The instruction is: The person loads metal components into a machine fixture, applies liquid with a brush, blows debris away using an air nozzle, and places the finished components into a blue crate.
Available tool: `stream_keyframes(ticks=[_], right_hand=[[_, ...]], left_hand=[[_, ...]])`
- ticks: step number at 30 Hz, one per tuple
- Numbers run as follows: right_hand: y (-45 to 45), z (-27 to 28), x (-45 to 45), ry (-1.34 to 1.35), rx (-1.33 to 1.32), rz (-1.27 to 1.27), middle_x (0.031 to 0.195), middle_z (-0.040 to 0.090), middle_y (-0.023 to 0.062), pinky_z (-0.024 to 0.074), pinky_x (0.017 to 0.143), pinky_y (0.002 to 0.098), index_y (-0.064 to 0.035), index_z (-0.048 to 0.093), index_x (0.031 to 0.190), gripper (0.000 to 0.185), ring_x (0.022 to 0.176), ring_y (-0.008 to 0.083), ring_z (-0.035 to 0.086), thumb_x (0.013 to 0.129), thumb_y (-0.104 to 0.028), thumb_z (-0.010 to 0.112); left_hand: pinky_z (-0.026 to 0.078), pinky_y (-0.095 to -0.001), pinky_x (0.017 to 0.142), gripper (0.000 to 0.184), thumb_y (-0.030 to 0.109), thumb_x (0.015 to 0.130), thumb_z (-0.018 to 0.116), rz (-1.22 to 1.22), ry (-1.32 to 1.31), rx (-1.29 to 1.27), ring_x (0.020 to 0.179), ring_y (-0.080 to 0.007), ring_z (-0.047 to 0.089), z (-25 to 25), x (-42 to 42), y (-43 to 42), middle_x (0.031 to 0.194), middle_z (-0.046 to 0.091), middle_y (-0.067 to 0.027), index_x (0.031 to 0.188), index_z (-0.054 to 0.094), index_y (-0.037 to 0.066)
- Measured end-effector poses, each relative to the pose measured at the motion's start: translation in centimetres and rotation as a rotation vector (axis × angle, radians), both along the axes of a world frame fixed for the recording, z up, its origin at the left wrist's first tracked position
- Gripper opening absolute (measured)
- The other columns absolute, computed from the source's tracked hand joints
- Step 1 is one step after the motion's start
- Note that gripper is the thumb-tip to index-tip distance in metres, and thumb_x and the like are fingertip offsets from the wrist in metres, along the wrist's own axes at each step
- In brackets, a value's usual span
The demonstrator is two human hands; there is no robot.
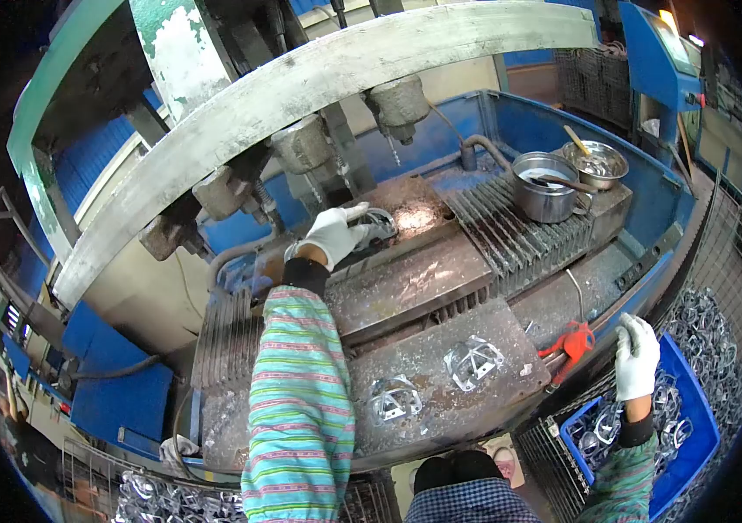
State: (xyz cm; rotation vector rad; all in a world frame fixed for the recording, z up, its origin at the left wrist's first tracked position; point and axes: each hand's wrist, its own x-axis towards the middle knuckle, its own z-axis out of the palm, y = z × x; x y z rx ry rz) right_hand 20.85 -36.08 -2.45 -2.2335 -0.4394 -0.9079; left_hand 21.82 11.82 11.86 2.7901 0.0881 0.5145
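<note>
My left hand (329, 237), in a white glove, reaches onto the machine bed under the drill heads. Its thumb and fingers close on a ring-shaped grey metal casting (378, 224). My right hand (637, 357), also gloved in white, is raised above the near side of a blue bin (704, 436) of similar castings (669, 410). Its fingers point upward, slightly bent, and I see nothing in them. Two bright castings lie on the front metal plate (441, 410): one casting (395, 398) toward its middle, another casting (474, 362) farther right.
Drill heads (301, 144) hang from a curved beam (406, 48) over the bed. A steel pot (550, 200) and a metal bowl (602, 166) stand at the back right. A red-handled tool (573, 342) hangs by the plate's right edge. Castings (707, 327) fill a wire cage on the right.
</note>
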Motion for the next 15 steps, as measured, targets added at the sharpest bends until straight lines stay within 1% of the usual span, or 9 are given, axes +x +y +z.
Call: stream_keyframes(ticks=[3,5,7,8,9,11,12,13,15], right_hand=[[0.2,0.1,0.0,-0.016,0.0,0.01,0.094,0.06,0.015,0.0466,0.077,0.0335,-0.0014,0.06,0.094,0.016,0.086,0.0298,0.059,0.078,-0.001,0.058],[0.2,0.0,0.0,0.024,0.023,-0.005,0.094,0.06,0.0153,0.0462,0.078,0.0337,-0.0013,0.06,0.095,0.016,0.087,0.0301,0.058,0.079,-0.002,0.058],[-0.1,-0.5,0.2,0.01,-0.019,-0.025,0.095,0.06,0.0157,0.0458,0.08,0.0339,-0.002,0.061,0.095,0.016,0.089,0.0298,0.058,0.079,-0.002,0.058],[-0.1,-0.6,0.2,-0.001,-0.037,-0.039,0.095,0.061,0.0154,0.0458,0.08,0.0339,-0.0024,0.061,0.096,0.016,0.089,0.0296,0.058,0.08,-0.002,0.058],[-0.2,-0.8,0.2,-0.012,-0.056,-0.055,0.095,0.061,0.0151,0.0458,0.08,0.034,-0.0029,0.061,0.096,0.016,0.089,0.0294,0.058,0.08,-0.002,0.058],[-0.3,-0.8,0.4,-0.026,-0.075,-0.044,0.094,0.061,0.0148,0.0469,0.078,0.0353,-0.0038,0.061,0.097,0.019,0.087,0.0304,0.059,0.078,-0.002,0.058],[-0.4,-1.0,0.5,-0.035,-0.089,-0.037,0.095,0.061,0.0143,0.0469,0.078,0.0349,-0.0045,0.061,0.097,0.02,0.088,0.0301,0.059,0.078,-0.002,0.058],[-0.5,-1.2,0.7,-0.041,-0.11,-0.046,0.095,0.061,0.0138,0.0469,0.078,0.0354,-0.0051,0.06,0.097,0.02,0.088,0.0303,0.058,0.077,-0.002,0.058],[-0.5,-1.0,0.4,-0.011,-0.121,-0.053,0.094,0.061,0.0131,0.0469,0.078,0.0357,-0.0057,0.061,0.096,0.019,0.087,0.0303,0.058,0.077,-0.003,0.058]], left_hand=[[0.043,-0.0266,0.087,0.039,0.009,0.078,0.062,0.039,0.041,0.061,0.102,-0.0206,0.058,0.4,-0.2,-0.3,0.11,0.06,-0.014,0.117,0.056,0.009],[0.042,-0.0263,0.088,0.039,0.009,0.078,0.062,-0.02,-0.026,0.024,0.103,-0.0211,0.058,-0.5,-0.1,0.3,0.111,0.059,-0.0147,0.116,0.056,0.008],[0.044,-0.0282,0.086,0.04,0.011,0.075,0.066,-0.06,-0.121,-0.072,0.102,-0.0272,0.057,-1.4,0.0,0.7,0.109,0.059,-0.0157,0.113,0.057,0.006],[0.044,-0.0274,0.087,0.04,0.011,0.075,0.066,-0.09,-0.18,-0.052,0.102,-0.0267,0.057,-1.5,-0.1,0.5,0.109,0.059,-0.0161,0.114,0.057,0.006],[0.044,-0.0292,0.087,0.041,0.015,0.075,0.067,-0.048,-0.149,-0.075,0.101,-0.0288,0.057,-1.4,-0.3,0.3,0.11,0.059,-0.0162,0.114,0.057,0.007],[0.044,-0.0334,0.086,0.042,0.023,0.073,0.068,0.11,-0.126,0.136,0.1,-0.0318,0.056,-1.0,-0.6,-0.5,0.11,0.058,-0.0169,0.112,0.059,0.007],[0.044,-0.0352,0.086,0.05,0.03,0.075,0.066,0.175,-0.145,0.241,0.099,-0.0331,0.055,-0.6,-1.0,-1.2,0.111,0.055,-0.016,0.119,0.054,0.011],[0.044,-0.0352,0.086,0.05,0.03,0.075,0.066,0.176,-0.146,0.239,0.099,-0.0331,0.055,-0.5,-1.6,-2.0,0.111,0.055,-0.016,0.119,0.054,0.011],[0.041,-0.037,0.09,0.06,0.036,0.075,0.065,0.367,-0.192,0.24,0.107,-0.0344,0.05,-0.1,-2.7,-4.1,0.119,0.05,-0.019,0.126,0.046,0.01]])
